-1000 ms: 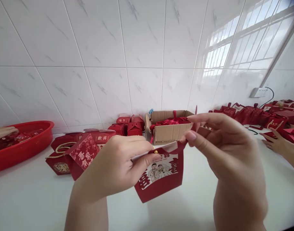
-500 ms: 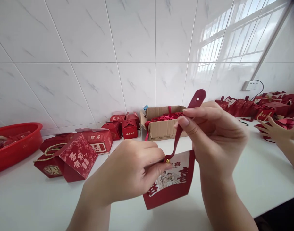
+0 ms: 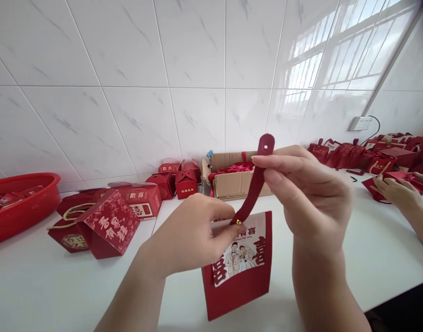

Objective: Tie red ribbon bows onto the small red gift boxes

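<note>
My left hand (image 3: 197, 235) pinches the top of a red gift box (image 3: 239, 290), whose front has a white panel with a drawn wedding couple. A small gold stud (image 3: 238, 222) shows at its fingertips, where a dark red strap (image 3: 253, 191) joins the box. Higher up, my right hand (image 3: 311, 193) grips that strap between thumb and fingers. The strap's rounded free end, with a hole in it, sticks up above the fingers. The box hangs slightly tilted over the white table (image 3: 183, 304).
Folded red boxes (image 3: 110, 223) stand on the left beside a red plastic basin (image 3: 24, 207). A cardboard carton (image 3: 234, 185) with red ribbon straps sits by the tiled wall. At right, another person's hands (image 3: 398, 191) handle a red box, near many finished red bags (image 3: 346, 153).
The gift box has turned more upright, showing more of its front. My right hand and the strap's free end have shifted slightly left. The other person's hands have closed around a box.
</note>
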`<state>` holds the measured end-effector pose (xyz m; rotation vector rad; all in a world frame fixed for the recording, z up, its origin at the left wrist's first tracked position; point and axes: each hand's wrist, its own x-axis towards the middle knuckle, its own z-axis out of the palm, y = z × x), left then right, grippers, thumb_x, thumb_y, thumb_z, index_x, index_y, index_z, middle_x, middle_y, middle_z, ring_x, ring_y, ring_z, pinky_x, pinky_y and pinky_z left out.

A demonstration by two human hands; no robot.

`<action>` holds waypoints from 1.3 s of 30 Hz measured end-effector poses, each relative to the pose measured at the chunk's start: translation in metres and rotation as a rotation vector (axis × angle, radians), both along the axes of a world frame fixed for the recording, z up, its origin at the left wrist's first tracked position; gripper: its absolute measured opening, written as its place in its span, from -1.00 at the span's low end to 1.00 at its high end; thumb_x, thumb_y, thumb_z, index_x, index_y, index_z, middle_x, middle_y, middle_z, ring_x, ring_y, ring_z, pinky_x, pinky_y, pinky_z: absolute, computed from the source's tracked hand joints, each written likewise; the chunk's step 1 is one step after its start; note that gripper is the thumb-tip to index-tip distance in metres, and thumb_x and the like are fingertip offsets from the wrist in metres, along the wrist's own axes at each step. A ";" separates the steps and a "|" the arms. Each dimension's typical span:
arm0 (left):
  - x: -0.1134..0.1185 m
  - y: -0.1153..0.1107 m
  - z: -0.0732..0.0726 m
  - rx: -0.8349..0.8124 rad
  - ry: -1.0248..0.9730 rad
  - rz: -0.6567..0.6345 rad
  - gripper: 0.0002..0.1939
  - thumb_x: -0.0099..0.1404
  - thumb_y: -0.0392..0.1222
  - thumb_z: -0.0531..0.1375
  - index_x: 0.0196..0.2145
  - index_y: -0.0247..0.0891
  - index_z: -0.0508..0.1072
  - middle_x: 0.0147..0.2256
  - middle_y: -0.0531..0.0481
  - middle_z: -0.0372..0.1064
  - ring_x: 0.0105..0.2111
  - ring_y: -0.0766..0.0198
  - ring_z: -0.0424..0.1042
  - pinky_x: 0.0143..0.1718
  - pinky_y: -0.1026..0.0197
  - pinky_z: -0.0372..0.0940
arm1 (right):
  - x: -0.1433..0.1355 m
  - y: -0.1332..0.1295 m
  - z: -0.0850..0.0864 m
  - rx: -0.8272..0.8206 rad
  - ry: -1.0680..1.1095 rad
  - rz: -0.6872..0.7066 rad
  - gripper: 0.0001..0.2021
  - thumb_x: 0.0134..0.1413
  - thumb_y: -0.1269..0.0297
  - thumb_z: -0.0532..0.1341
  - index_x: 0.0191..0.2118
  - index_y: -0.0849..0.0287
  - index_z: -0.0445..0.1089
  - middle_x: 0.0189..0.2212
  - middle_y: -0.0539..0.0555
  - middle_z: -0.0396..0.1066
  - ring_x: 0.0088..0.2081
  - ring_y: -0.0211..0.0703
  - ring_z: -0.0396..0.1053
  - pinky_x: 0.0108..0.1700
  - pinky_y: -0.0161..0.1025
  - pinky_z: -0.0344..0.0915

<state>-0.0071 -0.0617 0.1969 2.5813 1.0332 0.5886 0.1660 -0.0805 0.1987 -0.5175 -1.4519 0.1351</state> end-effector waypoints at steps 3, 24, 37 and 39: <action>-0.002 0.000 0.001 0.022 -0.045 0.000 -0.64 0.27 -0.16 0.11 -0.64 -0.26 0.11 -0.64 0.14 -0.06 -0.62 0.43 -0.04 -0.64 0.30 -0.09 | 0.006 -0.003 0.004 -0.053 -0.026 0.083 -0.60 0.10 0.58 0.07 -0.17 -0.04 0.52 -0.32 0.01 0.44 -0.26 -0.21 0.41 -0.21 -0.16 0.42; -0.009 0.001 0.000 0.422 -0.147 0.071 -0.61 0.27 -0.25 0.12 -0.64 -0.28 0.03 -0.68 0.17 -0.06 -0.65 0.47 -0.04 -0.63 0.31 -0.06 | 0.008 0.008 -0.007 -0.342 -0.401 0.206 -0.50 0.01 0.48 0.25 0.11 0.01 0.30 -0.14 0.12 0.28 -0.16 -0.13 0.36 -0.25 -0.20 0.45; -0.011 0.003 0.005 0.324 -0.150 -0.035 -0.65 0.38 -0.15 0.04 -0.55 -0.28 0.24 -0.63 0.13 0.13 -0.60 0.44 0.08 -0.60 0.33 0.03 | 0.009 0.009 -0.007 -0.327 -0.328 0.198 -0.59 0.00 0.47 0.26 0.02 0.05 0.37 -0.09 0.13 0.30 -0.20 -0.15 0.39 -0.29 -0.22 0.47; -0.012 0.004 0.005 0.327 -0.163 -0.041 -0.67 0.38 -0.16 0.06 -0.54 -0.28 0.29 -0.62 0.13 0.14 -0.59 0.43 0.09 -0.58 0.34 0.05 | 0.009 0.010 -0.007 -0.331 -0.301 0.229 -0.58 0.00 0.47 0.27 0.02 0.05 0.37 -0.11 0.12 0.30 -0.23 -0.18 0.39 -0.27 -0.21 0.47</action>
